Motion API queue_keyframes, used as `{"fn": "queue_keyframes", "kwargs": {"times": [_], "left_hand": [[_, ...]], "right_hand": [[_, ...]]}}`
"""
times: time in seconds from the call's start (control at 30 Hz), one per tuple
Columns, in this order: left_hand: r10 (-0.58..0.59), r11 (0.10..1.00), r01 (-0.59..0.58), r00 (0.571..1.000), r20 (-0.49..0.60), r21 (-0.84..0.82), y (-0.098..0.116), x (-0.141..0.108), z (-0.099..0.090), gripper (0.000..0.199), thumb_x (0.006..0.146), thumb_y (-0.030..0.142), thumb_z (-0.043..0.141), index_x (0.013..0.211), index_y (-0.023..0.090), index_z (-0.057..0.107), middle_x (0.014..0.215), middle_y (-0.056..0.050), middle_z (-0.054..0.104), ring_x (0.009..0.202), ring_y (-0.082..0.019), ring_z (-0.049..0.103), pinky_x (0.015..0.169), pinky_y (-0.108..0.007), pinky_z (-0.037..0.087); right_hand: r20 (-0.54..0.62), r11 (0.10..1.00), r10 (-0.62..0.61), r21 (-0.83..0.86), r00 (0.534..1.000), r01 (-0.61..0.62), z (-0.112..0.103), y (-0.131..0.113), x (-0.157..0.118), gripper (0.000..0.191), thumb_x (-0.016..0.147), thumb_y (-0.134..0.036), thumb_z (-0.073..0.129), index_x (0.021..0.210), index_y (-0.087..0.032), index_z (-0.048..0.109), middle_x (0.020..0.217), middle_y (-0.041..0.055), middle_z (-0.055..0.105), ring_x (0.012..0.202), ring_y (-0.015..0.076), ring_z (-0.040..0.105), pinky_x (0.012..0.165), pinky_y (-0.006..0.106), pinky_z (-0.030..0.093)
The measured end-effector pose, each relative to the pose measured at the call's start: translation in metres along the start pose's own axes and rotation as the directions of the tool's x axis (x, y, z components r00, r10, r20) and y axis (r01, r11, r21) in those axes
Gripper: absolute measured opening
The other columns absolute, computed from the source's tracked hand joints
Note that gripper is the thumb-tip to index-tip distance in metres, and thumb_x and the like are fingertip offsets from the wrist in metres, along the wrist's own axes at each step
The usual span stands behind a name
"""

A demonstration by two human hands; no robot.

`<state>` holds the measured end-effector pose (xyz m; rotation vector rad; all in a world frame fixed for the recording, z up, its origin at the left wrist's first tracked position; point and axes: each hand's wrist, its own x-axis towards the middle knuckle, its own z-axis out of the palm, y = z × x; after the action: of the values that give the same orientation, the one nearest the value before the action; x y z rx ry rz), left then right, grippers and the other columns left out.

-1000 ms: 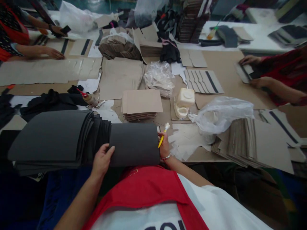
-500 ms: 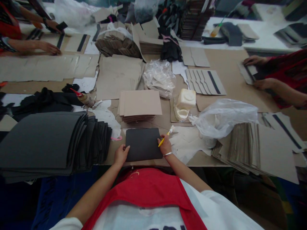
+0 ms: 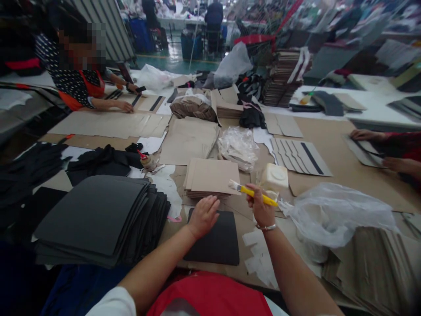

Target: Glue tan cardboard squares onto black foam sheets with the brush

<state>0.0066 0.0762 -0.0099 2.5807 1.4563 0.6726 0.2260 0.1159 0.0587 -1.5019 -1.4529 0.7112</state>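
Observation:
My right hand grips a glue brush with a yellow handle; its pale bristles point left over the front right corner of a stack of beige cardboard sheets. My left hand, fingers stretched out, is at the front edge of that stack and above a black rectangular sheet. The sheet lies on the table before me, its upper left part hidden by the hand. Whether the left fingertips touch the cardboard I cannot tell. A cut-open whitish plastic jug stands just behind my right hand.
Dark grey sheets are piled at the left, and cardboard pieces at the right front. A clear plastic bag lies beside them. A red-tipped bottle sits left of the beige stack. Co-workers handle pieces at far left and right.
The view has tilted up. My left hand has left the black sheet's left edge and reached forward over it. My right hand has come off its right edge, raising the brush toward the beige stack.

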Motion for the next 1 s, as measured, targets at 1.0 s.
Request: {"fn": "queue_keyframes", "kwargs": {"times": [1.0], "left_hand": [[-0.068, 0.976, -0.034, 0.892, 0.446, 0.217, -0.015, 0.117, -0.008, 0.030, 0.079, 0.029, 0.063, 0.104, 0.014, 0.060, 0.106, -0.012, 0.059, 0.101, -0.026, 0.053, 0.081, -0.035, 0.043]], "right_hand": [[-0.054, 0.870, 0.487, 0.120, 0.872, -0.478, 0.000, 0.038, 0.038, 0.019, 0.075, -0.037, 0.058, 0.069, -0.019, 0.058, 0.045, -0.0047, 0.050, 0.034, 0.0085, 0.043, 0.035, 0.020, 0.034]]}}
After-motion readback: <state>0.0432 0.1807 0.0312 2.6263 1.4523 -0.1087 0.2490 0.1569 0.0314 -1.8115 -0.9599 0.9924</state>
